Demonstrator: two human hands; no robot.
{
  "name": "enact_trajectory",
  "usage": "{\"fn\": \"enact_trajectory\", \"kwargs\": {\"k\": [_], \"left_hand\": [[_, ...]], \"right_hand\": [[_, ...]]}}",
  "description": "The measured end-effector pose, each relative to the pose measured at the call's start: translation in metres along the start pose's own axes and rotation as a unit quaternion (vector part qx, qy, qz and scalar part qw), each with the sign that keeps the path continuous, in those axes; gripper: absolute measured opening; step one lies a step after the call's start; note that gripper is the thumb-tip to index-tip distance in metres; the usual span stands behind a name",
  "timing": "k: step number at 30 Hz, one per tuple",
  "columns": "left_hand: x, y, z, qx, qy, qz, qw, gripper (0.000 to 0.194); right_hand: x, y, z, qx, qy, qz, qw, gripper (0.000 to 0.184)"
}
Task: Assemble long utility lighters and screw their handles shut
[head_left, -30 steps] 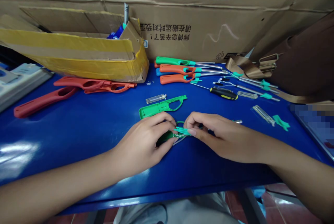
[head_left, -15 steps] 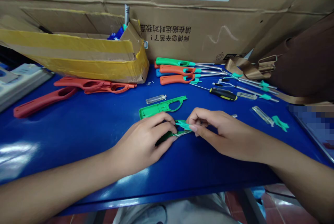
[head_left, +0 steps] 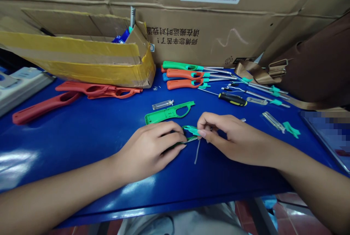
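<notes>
My left hand (head_left: 153,151) is closed around a green lighter handle half (head_left: 192,138), mostly hidden beneath its fingers. The thumb and index finger of my right hand (head_left: 235,138) pinch a teal plastic trigger (head_left: 191,129) at the handle's right end. From below those fingertips a thin translucent tube (head_left: 196,153) hangs toward me over the blue table. Just beyond my hands lies the other green handle half (head_left: 170,113), its hollow inside facing up. A clear fuel tank (head_left: 162,104) rests behind it.
Lighters with orange and green handles (head_left: 180,74) lie at the back. A black-and-yellow screwdriver (head_left: 232,99), metal barrels (head_left: 259,94), a clear tank (head_left: 273,122) and a loose teal trigger (head_left: 291,129) are to the right. Red handles (head_left: 46,107) lie left, before a taped cardboard box (head_left: 109,69).
The thin tube now dangles below my right fingertips, where earlier a pale strand lay along the handle. My left fingers have shifted slightly; both hands keep their grip.
</notes>
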State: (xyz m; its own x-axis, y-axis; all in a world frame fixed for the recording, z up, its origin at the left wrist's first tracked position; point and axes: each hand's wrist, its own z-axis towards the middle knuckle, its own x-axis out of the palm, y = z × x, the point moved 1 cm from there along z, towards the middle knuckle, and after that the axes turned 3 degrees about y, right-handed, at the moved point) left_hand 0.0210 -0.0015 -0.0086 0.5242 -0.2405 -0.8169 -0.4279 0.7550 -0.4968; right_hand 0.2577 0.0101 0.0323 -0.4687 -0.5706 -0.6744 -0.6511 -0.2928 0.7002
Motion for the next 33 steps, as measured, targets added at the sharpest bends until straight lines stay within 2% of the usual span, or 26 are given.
{"fn": "enact_trajectory", "kwargs": {"k": [4,12,15,19,22,25,29,33], "left_hand": [[0.0,0.0,0.001,-0.003,-0.008,-0.012,1.0,0.015],[0.002,0.001,0.002,-0.032,-0.031,-0.038,0.998,0.014],[0.002,0.002,0.002,-0.025,-0.039,-0.033,0.998,0.013],[0.0,0.004,0.001,-0.02,-0.055,-0.019,0.998,0.011],[-0.001,0.006,0.001,-0.013,-0.054,-0.007,0.998,0.01],[-0.002,0.006,0.001,-0.003,-0.044,0.007,0.999,0.011],[-0.002,0.006,0.0,0.001,-0.042,0.023,0.999,0.011],[-0.002,0.006,0.001,0.0,-0.031,0.023,0.999,0.014]], "right_hand": [[0.0,0.0,0.0,-0.008,0.003,-0.002,1.0,0.017],[0.002,-0.003,0.005,-0.001,-0.035,0.02,0.999,0.02],[0.001,-0.004,0.006,-0.02,-0.056,0.005,0.998,0.017],[-0.001,-0.007,0.003,-0.104,-0.069,-0.111,0.986,0.012],[-0.003,-0.012,0.0,-0.202,-0.052,-0.224,0.952,0.017],[-0.003,-0.015,-0.002,-0.27,-0.051,-0.28,0.92,0.021],[-0.003,-0.015,-0.002,-0.316,-0.059,-0.309,0.895,0.023],[-0.003,-0.015,-0.002,-0.32,-0.064,-0.31,0.893,0.023]]}}
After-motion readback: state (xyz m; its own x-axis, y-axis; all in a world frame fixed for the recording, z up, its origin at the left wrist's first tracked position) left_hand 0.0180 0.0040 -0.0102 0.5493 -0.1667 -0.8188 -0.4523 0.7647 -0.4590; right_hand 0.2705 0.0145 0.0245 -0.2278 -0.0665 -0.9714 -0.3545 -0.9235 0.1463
